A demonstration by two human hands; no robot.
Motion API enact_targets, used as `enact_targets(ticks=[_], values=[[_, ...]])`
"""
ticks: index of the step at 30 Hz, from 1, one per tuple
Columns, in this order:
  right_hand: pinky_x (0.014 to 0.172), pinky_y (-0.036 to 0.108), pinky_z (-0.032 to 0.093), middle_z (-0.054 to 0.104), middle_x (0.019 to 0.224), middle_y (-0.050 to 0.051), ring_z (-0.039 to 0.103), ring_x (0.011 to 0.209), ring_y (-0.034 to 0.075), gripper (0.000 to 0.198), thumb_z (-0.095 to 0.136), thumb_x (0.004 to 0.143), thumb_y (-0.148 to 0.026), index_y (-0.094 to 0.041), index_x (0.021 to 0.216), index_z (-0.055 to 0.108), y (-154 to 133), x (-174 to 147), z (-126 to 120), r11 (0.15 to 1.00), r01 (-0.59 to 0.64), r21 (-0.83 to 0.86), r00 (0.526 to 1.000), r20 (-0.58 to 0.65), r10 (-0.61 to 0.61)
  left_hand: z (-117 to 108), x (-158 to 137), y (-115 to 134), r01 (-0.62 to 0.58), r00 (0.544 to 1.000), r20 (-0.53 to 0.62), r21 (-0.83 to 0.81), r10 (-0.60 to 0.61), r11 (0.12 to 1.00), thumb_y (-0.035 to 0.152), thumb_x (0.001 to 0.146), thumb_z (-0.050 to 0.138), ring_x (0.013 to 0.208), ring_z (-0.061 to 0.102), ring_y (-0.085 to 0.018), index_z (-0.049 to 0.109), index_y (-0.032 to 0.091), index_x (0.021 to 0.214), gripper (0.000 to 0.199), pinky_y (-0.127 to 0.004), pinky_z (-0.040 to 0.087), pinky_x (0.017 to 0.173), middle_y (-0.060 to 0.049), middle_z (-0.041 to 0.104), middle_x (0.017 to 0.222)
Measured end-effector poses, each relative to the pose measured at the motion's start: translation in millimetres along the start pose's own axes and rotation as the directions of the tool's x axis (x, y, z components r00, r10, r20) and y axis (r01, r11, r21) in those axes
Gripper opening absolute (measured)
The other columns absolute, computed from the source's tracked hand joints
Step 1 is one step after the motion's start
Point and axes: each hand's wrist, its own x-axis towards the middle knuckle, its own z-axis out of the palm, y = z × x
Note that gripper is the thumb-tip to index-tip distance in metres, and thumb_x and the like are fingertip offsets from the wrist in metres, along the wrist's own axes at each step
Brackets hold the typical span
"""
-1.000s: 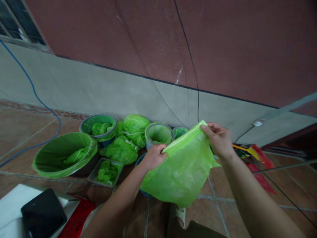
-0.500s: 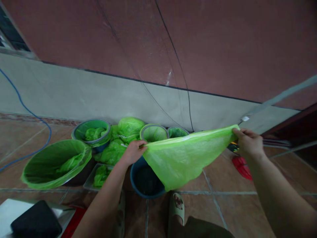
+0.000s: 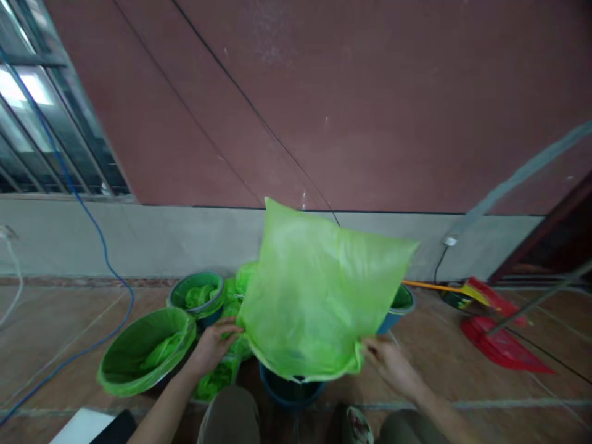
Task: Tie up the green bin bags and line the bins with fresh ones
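Observation:
A translucent green plastic bag point(image 3: 324, 290) is spread wide in front of me, its closed end up and its mouth edge low. My left hand point(image 3: 219, 342) pinches the left corner of the mouth. At the right corner my right hand point(image 3: 382, 354) is closed on the bunched edge. Directly beneath the bag's lower edge stands a blue bucket point(image 3: 293, 391), its upper part partly covered by the bag.
To the left stand a large bin lined in green point(image 3: 148, 351) and a smaller lined bucket point(image 3: 197, 296). Green bags point(image 3: 243, 287) lie behind my left hand. Another blue bucket point(image 3: 400, 308) is right of the bag. A red dustpan point(image 3: 499, 348) and a blue hose point(image 3: 99, 234) lie farther out.
The bag has swung up from hanging below my hands to billowing above them. Both hands have moved lower and closer together over the blue bucket, and the view has tilted.

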Motion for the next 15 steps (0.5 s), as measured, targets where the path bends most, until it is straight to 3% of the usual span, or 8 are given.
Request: enact_targets(ticks=[2, 4, 6, 8, 10, 12, 15], values=[[0.057, 0.03, 0.042, 0.059, 0.056, 0.0, 0.058, 0.058, 0.019, 0.028, 0.053, 0.08, -0.042, -0.024, 0.06, 0.058, 22.9, -23.0, 33.2, 0.987, -0.141, -0.071, 0.976, 0.156, 0.15, -8.3, -1.9, -38.3, 0.078, 0.996, -0.049, -0.014, -0.079, 0.997, 0.026, 0.053, 0.083, 0.107, 0.062, -0.031, 0.074, 0.024, 0.063, 0.014, -0.045, 0.04, 0.107, -0.007, 0.072, 0.102], [0.061, 0.029, 0.044, 0.062, 0.063, 0.0, 0.06, 0.065, 0.02, 0.026, 0.05, 0.083, -0.043, -0.023, 0.067, 0.059, 30.8, -35.3, 46.5, 0.977, -0.208, -0.048, 0.961, 0.179, 0.213, -18.9, 1.9, -57.5, 0.127, 0.981, -0.134, -0.1, -0.139, 0.987, 0.03, 0.052, 0.084, 0.108, 0.061, -0.03, 0.074, 0.022, 0.067, 0.02, -0.042, 0.041, 0.106, -0.006, 0.072, 0.098], [0.062, 0.028, 0.043, 0.062, 0.067, 0.0, 0.06, 0.068, 0.02, 0.028, 0.049, 0.085, -0.045, -0.022, 0.072, 0.058, 23.3, -41.7, 48.8, 0.975, -0.222, 0.0, 0.961, 0.168, 0.218, -26.8, 4.0, -61.4, 0.186, 0.949, -0.214, -0.208, -0.23, 0.96, 0.035, 0.056, 0.082, 0.107, 0.062, -0.028, 0.074, 0.02, 0.081, 0.03, -0.04, 0.043, 0.103, -0.006, 0.072, 0.096], [0.061, 0.027, 0.042, 0.062, 0.07, 0.001, 0.058, 0.067, 0.019, 0.031, 0.048, 0.087, -0.047, -0.022, 0.075, 0.06, 6.4, -46.5, 50.7, 0.978, -0.207, 0.032, 0.965, 0.17, 0.199, -27.9, -0.2, -57.3, 0.264, 0.884, -0.301, -0.312, -0.358, 0.913, 0.037, 0.062, 0.079, 0.105, 0.063, -0.025, 0.068, 0.019, 0.107, 0.05, -0.038, 0.047, 0.097, -0.006, 0.07, 0.105], [0.059, 0.026, 0.042, 0.062, 0.071, 0.0, 0.057, 0.064, 0.017, 0.032, 0.047, 0.089, -0.049, -0.021, 0.079, 0.062, -13.9, -52.1, 58.1, 0.979, -0.199, 0.051, 0.966, 0.178, 0.187, -20.6, -11.7, -49.8, 0.366, 0.771, -0.359, -0.426, -0.526, 0.827, 0.039, 0.071, 0.074, 0.101, 0.065, -0.022, 0.049, 0.021, 0.134, 0.07, -0.036, 0.051, 0.09, -0.009, 0.064, 0.119], [0.059, 0.026, 0.043, 0.064, 0.073, 0.001, 0.057, 0.063, 0.017, 0.032, 0.049, 0.089, -0.049, -0.022, 0.082, 0.063, -33.8, -58.2, 71.3, 0.98, -0.183, 0.082, 0.972, 0.163, 0.168, -6.0, -28.1, -40.4, 0.493, 0.656, -0.278, -0.547, -0.702, 0.677, 0.048, 0.08, 0.064, 0.095, 0.067, -0.021, 0.035, 0.02, 0.143, 0.075, -0.035, 0.054, 0.082, -0.014, 0.06, 0.124], [0.067, 0.028, 0.047, 0.067, 0.076, 0.002, 0.062, 0.072, 0.02, 0.027, 0.052, 0.088, -0.046, -0.023, 0.083, 0.065, -62.9, -67.4, 96.7, 0.987, -0.113, 0.115, 0.987, 0.127, 0.098, 21.8, -51.4, -25.1, 0.674, 0.629, 0.17, -0.607, -0.759, 0.422, 0.065, 0.085, 0.047, 0.085, 0.07, -0.025, 0.051, 0.01, 0.129, 0.071, -0.036, 0.056, 0.073, -0.019, 0.068, 0.105]])
